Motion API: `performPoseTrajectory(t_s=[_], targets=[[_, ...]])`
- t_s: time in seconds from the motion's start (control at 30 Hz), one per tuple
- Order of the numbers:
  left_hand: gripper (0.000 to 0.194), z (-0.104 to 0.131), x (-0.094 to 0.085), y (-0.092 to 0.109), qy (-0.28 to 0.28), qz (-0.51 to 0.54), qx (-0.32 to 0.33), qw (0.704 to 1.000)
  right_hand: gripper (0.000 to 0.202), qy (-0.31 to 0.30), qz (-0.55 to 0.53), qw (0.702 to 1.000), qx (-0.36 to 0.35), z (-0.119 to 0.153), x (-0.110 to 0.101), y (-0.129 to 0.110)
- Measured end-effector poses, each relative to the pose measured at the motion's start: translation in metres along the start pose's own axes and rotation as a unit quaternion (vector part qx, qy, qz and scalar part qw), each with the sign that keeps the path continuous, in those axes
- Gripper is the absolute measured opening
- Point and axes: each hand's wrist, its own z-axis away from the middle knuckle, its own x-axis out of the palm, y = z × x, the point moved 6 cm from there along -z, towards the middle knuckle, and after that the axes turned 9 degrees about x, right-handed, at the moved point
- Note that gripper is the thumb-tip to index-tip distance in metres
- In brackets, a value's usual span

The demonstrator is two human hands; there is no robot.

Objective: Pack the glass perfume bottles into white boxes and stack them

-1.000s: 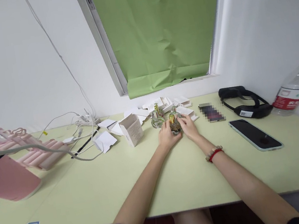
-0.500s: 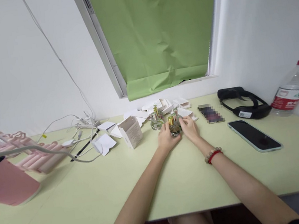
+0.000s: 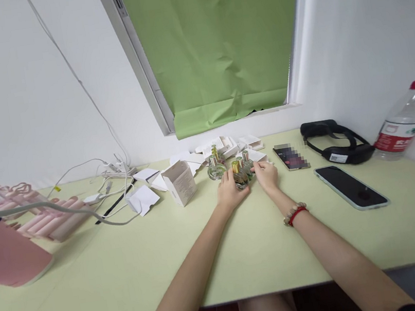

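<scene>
My left hand [image 3: 229, 191] is closed around the near side of a small glass perfume bottle [image 3: 239, 178] with a gold cap. On the other side my right hand [image 3: 267, 176] has its fingers curled against a perfume bottle [image 3: 248, 164] with a silvery cap; its fingertips are partly hidden. These bottles stand close together on the table. Just left of them is another round, clear perfume bottle [image 3: 216, 170], with a further gold-capped one behind it. An upright, open white box [image 3: 181, 184] stands to the left of my hands.
Opened white cartons [image 3: 225, 145] and paper flaps lie behind the bottles on the pale green table [image 3: 268, 250]. Two phones, a black headset [image 3: 341, 146] and a water bottle [image 3: 398, 129] are right. Pink tubes [image 3: 55, 220], cables and a pink cup [image 3: 10, 255] are left.
My right hand has shifted slightly right, and more of the silver-capped bottles shows between my hands. My left hand stays at the gold-capped bottle. The view has moved slightly.
</scene>
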Motion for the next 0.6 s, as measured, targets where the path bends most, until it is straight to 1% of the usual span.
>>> performPoseTrajectory(t_s=[0.07,0.13,0.23,0.3,0.37,0.43,0.53,0.6], targets=[[0.07,0.0,0.0,0.0,0.003,0.004,0.002,1.0,0.03,0.003,-0.002,1.0,0.02,0.0,-0.001,0.002],[0.071,0.0,0.0,-0.001,0.003,0.005,0.003,1.0,0.029,0.012,-0.003,1.0,0.025,0.0,-0.002,0.002],[0.072,0.0,0.0,0.0,0.001,0.005,0.004,1.0,0.024,0.026,-0.024,0.999,0.006,0.001,-0.002,0.0],[0.071,0.0,-0.002,0.001,0.003,0.01,0.01,1.0,0.029,0.021,-0.047,0.999,-0.006,0.0,0.0,0.0],[0.066,0.0,-0.004,0.003,0.007,0.02,0.014,1.0,0.04,0.0,-0.075,0.997,-0.023,0.0,0.005,-0.001],[0.061,0.0,-0.005,0.005,0.011,0.027,0.012,0.999,0.049,-0.039,-0.094,0.993,-0.06,0.001,0.011,-0.004],[0.057,0.0,-0.006,0.005,0.012,0.032,0.013,0.999,0.064,-0.105,-0.092,0.985,-0.106,0.006,0.021,-0.008],[0.057,0.0,-0.005,0.004,0.016,0.043,0.016,0.999,0.077,-0.132,-0.083,0.981,-0.114,0.01,0.026,-0.008]])
